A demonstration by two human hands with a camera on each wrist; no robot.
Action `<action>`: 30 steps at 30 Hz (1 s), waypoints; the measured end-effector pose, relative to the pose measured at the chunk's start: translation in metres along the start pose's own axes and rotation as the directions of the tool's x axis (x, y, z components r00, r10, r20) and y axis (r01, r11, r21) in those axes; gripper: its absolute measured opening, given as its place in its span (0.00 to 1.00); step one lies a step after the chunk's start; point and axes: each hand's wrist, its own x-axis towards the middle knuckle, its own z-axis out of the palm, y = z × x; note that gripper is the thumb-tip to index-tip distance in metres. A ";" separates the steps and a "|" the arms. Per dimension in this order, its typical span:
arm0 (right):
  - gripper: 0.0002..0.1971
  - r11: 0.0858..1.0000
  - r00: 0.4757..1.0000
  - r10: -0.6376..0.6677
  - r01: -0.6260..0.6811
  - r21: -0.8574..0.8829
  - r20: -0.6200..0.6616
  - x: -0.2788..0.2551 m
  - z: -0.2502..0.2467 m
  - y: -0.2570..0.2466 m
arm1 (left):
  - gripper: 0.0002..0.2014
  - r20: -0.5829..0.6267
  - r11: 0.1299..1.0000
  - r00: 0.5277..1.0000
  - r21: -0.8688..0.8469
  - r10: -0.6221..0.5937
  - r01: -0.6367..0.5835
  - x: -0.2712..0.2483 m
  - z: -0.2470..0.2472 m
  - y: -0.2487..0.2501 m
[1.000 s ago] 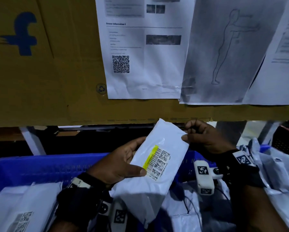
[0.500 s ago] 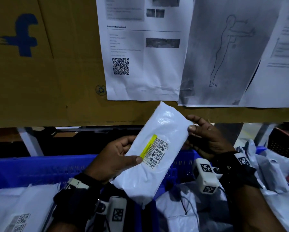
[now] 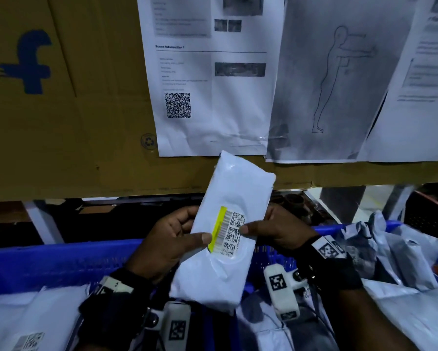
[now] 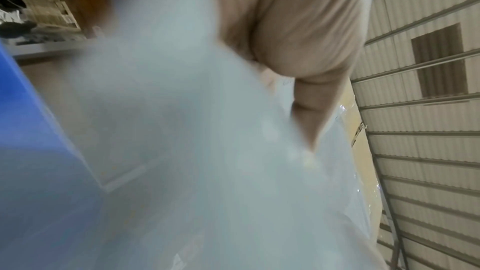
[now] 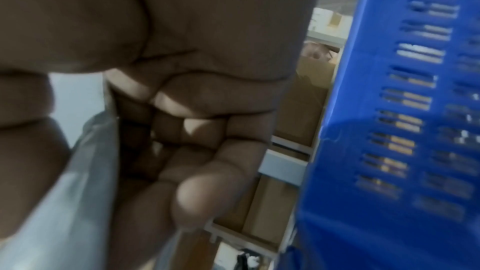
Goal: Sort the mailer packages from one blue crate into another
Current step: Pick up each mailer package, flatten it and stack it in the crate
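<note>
While both hands, left hand [image 3: 167,245] and right hand [image 3: 276,230], pinch the white plastic mailer package [image 3: 228,231] upright between them, we judge either blue plastic crate [image 3: 60,262] equally reachable.

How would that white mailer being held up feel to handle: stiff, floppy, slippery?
The white mailer probably flexes rather than flops: gripped mid-length by the left hand and right hand, both ends stay fairly straight. Its glossy, wrinkled plastic skin looks somewhat slippery. It seems light, since thumbs and fingers alone hold it.
</note>
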 end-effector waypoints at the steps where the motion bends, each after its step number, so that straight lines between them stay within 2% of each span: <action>1: 0.25 1.000 1.000 0.001 -0.001 -0.017 0.006 0.001 0.002 0.000 | 0.24 -0.003 1.000 1.000 -0.001 0.002 -0.002 0.000 0.001 0.001; 5: 0.24 0.997 1.000 -0.012 0.012 -0.081 0.006 0.005 0.008 0.005 | 0.23 -0.037 1.000 0.999 -0.018 0.020 -0.021 0.001 0.006 0.002; 8: 0.21 0.998 1.000 -0.012 0.013 -0.067 0.015 0.007 0.012 0.005 | 0.21 -0.134 0.998 0.989 0.028 0.058 -0.055 0.005 0.008 -0.003; 11: 0.17 0.999 0.995 0.024 -0.021 -0.037 0.101 0.003 0.013 0.002 | 0.22 -0.230 0.992 0.966 -0.007 0.118 -0.123 0.008 0.007 -0.005; 14: 0.15 0.976 0.981 0.078 -0.038 -0.217 0.179 -0.002 0.014 0.002 | 0.23 -0.293 0.968 0.941 -0.126 0.170 -0.215 0.009 0.005 0.004; 16: 0.12 0.956 0.991 0.059 -0.020 -0.293 0.124 0.000 0.012 0.003 | 0.19 -0.294 0.955 0.939 -0.181 0.177 -0.237 0.008 0.002 0.009; 18: 0.16 0.969 1.000 -0.007 0.012 -0.246 0.020 0.005 0.011 0.006 | 0.17 -0.300 0.949 0.938 -0.204 0.172 -0.239 0.007 -0.002 0.011; 21: 0.20 0.996 0.991 -0.083 0.078 -0.044 -0.101 0.011 0.005 0.008 | 0.25 -0.363 0.942 0.915 -0.209 0.175 -0.262 0.006 -0.008 0.015; 24: 0.18 0.989 0.983 -0.139 0.144 0.033 -0.120 0.012 0.001 0.010 | 0.28 -0.405 0.944 0.900 -0.202 0.160 -0.259 0.006 -0.013 0.017; 27: 0.20 0.989 0.982 -0.136 0.143 0.047 -0.131 0.014 0.000 0.012 | 0.26 -0.400 0.947 0.907 -0.221 0.131 -0.234 0.006 -0.022 0.018; 30: 0.21 0.988 0.983 -0.135 0.143 0.059 -0.123 0.014 -0.004 0.012 | 0.19 -0.407 0.952 0.899 -0.179 0.158 -0.249 0.004 -0.034 0.027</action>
